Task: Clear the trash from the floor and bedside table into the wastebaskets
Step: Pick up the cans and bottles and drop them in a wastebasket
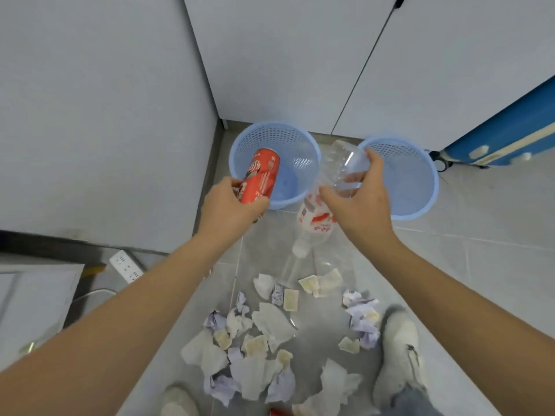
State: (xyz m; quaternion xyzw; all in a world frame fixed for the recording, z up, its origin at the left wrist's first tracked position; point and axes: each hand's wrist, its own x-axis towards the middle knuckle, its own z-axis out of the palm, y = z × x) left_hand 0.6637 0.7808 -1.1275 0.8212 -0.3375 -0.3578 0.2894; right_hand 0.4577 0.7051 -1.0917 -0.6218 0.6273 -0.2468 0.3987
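Gripping a red can (260, 178), left hand (231, 207) wraps its lower end, can tilted over the near rim of the left wastebasket (274, 163). Can is red with white print, blurred, not readable. Right hand (359, 202) closed round a clear plastic bottle (327, 193), its crinkled base up, white cap down, held between the left wastebasket and the right wastebasket (401, 178). Bottle label white with red marks; writing too blurred to read. Both baskets light blue, perforated walls, nothing visible inside. Nearer than the left wastebasket: crumpled tissues (270, 340) scattered on grey floor tiles (495, 265). Blue suitcase (504, 139) beyond the right basket.
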